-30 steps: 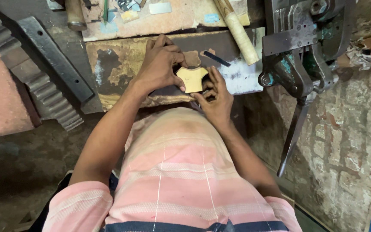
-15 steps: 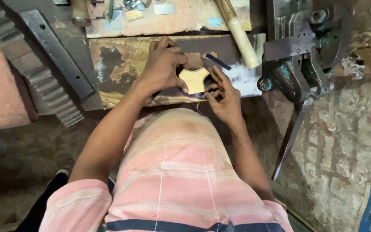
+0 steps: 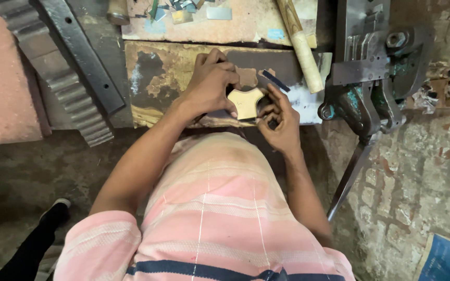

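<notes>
A pale tan template piece [image 3: 245, 102] with curved notched edges lies flat on a dark sheet [image 3: 266, 65] spread over a worn wooden board [image 3: 157, 78]. My left hand [image 3: 209, 83] presses down on the template's left side, fingers bent over its top edge. On the template's right side my right hand [image 3: 278, 118] holds a thin dark blade or marking tool [image 3: 275, 80] whose tip points up and away. A brown cut-out patch [image 3: 246, 77] shows just above the template.
A wooden-handled tool [image 3: 300, 41] lies slanted at the board's right end. A heavy metal press with a long lever [image 3: 363, 104] stands to the right. Toothed and flat metal bars [image 3: 71, 67] lie on the left. Small scraps [image 3: 183, 10] sit on the upper board.
The view has shifted slightly. Both hands stay on the template, with my right hand drawn a little lower along its right edge.
</notes>
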